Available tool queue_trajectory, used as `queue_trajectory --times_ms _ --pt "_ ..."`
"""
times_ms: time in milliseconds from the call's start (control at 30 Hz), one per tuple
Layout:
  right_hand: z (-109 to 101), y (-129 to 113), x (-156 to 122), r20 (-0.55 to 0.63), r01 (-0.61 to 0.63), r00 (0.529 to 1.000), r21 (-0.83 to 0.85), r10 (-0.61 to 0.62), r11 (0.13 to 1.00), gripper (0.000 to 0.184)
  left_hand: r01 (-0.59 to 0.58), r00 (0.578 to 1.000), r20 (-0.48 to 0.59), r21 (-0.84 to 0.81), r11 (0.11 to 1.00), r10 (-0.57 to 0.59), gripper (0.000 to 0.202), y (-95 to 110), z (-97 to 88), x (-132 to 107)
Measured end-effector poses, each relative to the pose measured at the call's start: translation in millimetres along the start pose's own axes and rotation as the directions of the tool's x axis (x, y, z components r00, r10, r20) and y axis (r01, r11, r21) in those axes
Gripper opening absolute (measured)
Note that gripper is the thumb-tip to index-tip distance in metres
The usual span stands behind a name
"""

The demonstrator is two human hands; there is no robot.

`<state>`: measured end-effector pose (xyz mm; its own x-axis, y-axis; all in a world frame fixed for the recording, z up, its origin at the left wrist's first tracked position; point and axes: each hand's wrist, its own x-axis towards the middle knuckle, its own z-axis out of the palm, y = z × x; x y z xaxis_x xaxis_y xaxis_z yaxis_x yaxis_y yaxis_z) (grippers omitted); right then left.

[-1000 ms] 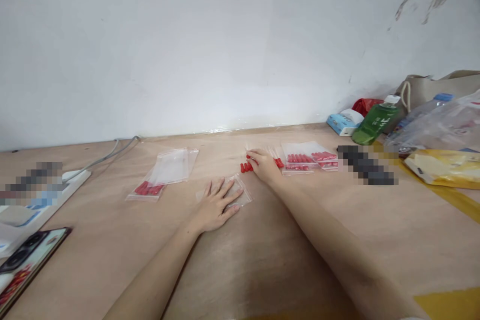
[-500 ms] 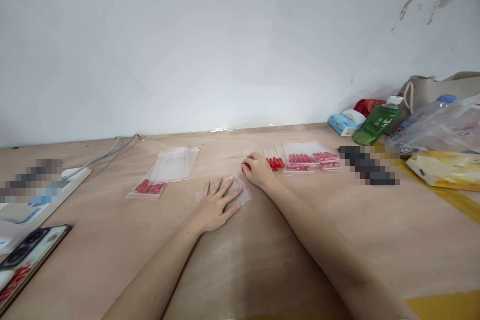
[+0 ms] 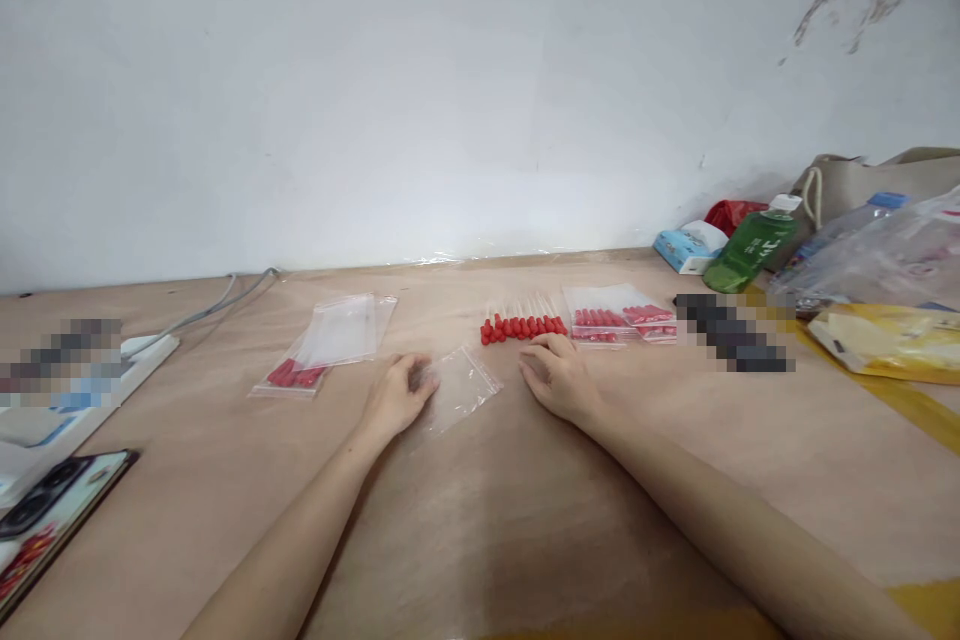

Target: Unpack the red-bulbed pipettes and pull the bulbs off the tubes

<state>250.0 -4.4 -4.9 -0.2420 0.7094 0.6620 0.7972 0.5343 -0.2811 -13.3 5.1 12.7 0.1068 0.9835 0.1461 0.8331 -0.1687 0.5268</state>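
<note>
The left hand [image 3: 399, 396] had curled fingers [image 3: 411, 361] beside the clear bag [image 3: 463, 388], grip unclear; the right hand [image 3: 556, 378], half-open, empty, was near red-tipped tubes [image 3: 517, 328].

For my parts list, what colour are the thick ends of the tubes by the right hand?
The thick ends are red in the head view.

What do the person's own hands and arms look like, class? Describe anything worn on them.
The left hand and right hand are ungloved, with no ring or watch to be seen. The left forearm and right forearm are bare as far as the picture shows, with no sleeves in view.
</note>
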Motion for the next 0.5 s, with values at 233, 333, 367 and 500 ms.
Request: queue_trajectory --times_ms 233,333,367,500 --pt "-6 -2 -15 0.034 -0.008 0.999 0.053 0.006 0.999 0.014 0.098 0.987 0.126 0.021 0.995 -0.1 0.027 -11 -6.5 2" --pt "-4 0 -14 0.031 -0.005 1.0 0.062 0.003 0.998 0.014 0.049 0.999 0.021 -0.008 0.999 -0.049 0.026 -13 -7.1 7" --pt "-3 1 -13 0.029 -0.002 1.0 0.064 0.0 0.998 0.014 0.069 0.996 -0.059 -0.014 0.998 -0.07 0.025 -16 -9.7 11" --pt "0 3 -13 0.024 -0.003 1.0 0.06 0.002 0.998 0.013 0.233 0.894 -0.39 -0.012 0.972 -0.219 0.026 -36 -35.5 40"
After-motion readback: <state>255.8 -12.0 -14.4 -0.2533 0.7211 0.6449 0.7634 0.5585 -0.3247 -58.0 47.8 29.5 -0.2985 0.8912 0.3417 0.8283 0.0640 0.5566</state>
